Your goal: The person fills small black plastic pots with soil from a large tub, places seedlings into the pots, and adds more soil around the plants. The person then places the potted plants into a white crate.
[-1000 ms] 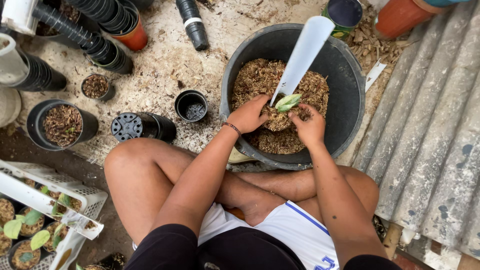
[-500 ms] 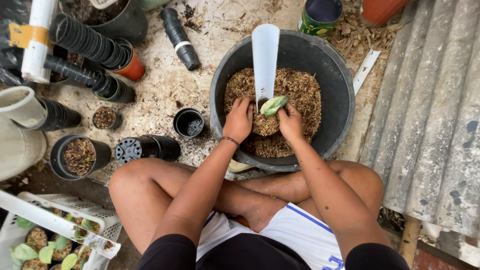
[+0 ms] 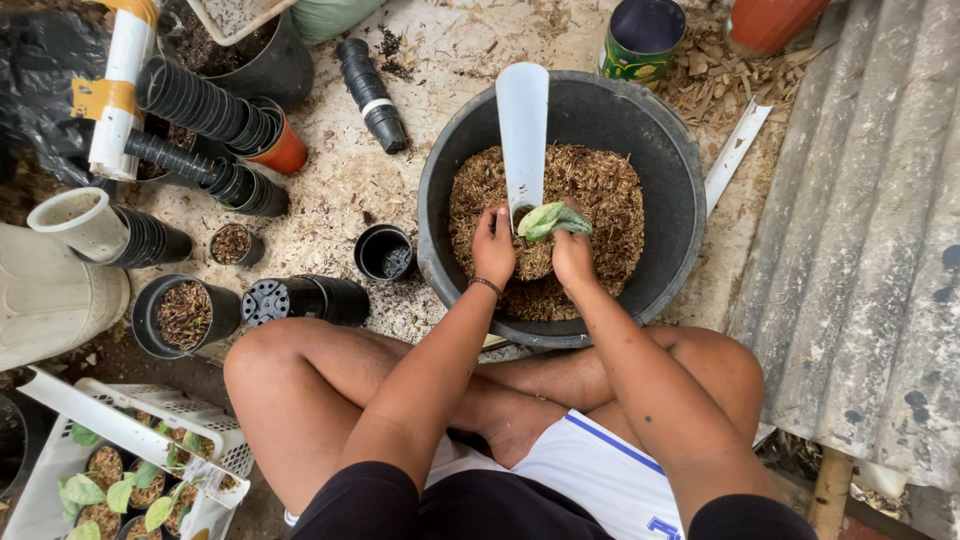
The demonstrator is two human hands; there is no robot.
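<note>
Brown potting mix (image 3: 600, 215) is best pressed evenly around the green seedling (image 3: 552, 218), clasped centre-frame by the left hand (image 3: 493, 248) and right hand (image 3: 574, 252) fingers.

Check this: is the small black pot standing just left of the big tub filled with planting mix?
No, the small black pot beside the big tub looks nearly empty, its dark inside showing only a few scraps.

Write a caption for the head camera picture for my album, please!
Both hands, left hand and right hand, press a small leafy plant into brown mulch inside a black tub.

Black sleeves, white blue-striped shorts (image 3: 590, 470)
</note>
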